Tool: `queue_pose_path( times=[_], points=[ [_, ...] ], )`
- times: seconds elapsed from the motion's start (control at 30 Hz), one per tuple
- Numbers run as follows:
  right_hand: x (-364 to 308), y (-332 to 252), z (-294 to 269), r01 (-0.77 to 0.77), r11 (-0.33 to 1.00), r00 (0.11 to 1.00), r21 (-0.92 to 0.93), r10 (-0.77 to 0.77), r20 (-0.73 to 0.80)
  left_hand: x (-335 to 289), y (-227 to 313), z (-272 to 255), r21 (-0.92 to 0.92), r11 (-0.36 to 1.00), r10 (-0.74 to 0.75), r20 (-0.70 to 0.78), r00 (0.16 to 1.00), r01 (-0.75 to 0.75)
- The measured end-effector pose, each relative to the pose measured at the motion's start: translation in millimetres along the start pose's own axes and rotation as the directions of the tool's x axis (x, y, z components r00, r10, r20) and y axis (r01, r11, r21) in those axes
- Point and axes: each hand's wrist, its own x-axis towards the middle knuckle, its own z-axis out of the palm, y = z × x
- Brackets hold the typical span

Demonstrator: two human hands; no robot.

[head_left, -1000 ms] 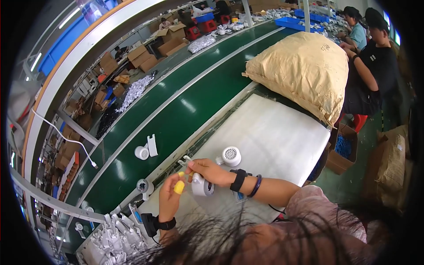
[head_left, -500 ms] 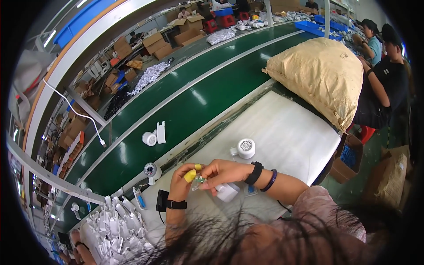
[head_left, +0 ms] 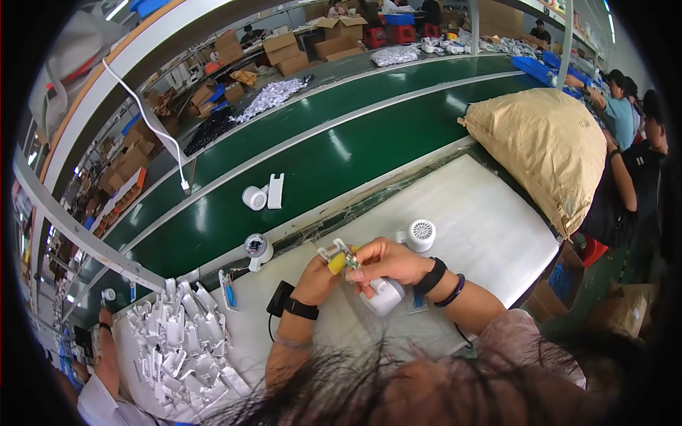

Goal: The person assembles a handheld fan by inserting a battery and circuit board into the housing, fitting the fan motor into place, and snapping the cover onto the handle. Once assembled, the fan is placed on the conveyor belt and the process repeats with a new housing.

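My left hand (head_left: 317,278), with yellow finger covers, is closed around a white plastic shell (head_left: 334,248) whose pronged end sticks up past the fingers. Against it, my right hand (head_left: 394,261) pinches a small circuit board (head_left: 351,261). A white round fan head (head_left: 383,297) sits below the right fingers; whether they grip it too I cannot tell. Just beyond my right hand stands another white fan head (head_left: 422,235) with a slotted grille. To the left, a fan head with its inside exposed (head_left: 258,246) lies at the bench edge.
White plastic shells (head_left: 181,341) are heaped at the left, beside a blue-handled tool (head_left: 229,292) and a black box-shaped device (head_left: 280,298). A green conveyor (head_left: 312,170) runs behind, carrying a white fan (head_left: 266,195). A large tan sack (head_left: 540,149) stands right. A co-worker's arm (head_left: 106,351) is at lower left.
The view has shifted, moving the scene rightward. Both hands have turned, and the white shell's pronged end now shows above my left fingers. The co-worker's arm at lower left reaches farther up.
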Motion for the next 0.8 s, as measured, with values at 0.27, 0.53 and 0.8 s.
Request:
queue_pose_path(
  times=[0.27, 0.53, 0.8],
  points=[
    [11, 24, 9, 0.076, 0.413, 0.909, -0.907, -0.403, -0.107, -8, 40, 3, 0.282, 0.952, 0.208, -0.307, 0.929, -0.12],
    [9, 3, -6, 0.021, 0.953, 0.959, -0.302, -0.105, -0.265, -14, 63, 9, 0.563, 0.826, 0.273, -0.331, 0.903, -0.043],
    [7, 7, -10, 0.023, 0.924, 0.991, -0.382, -0.07, -0.111, -14, 57, 2, 0.508, 0.85, 0.302, -0.258, 0.918, -0.137]
  ],
)
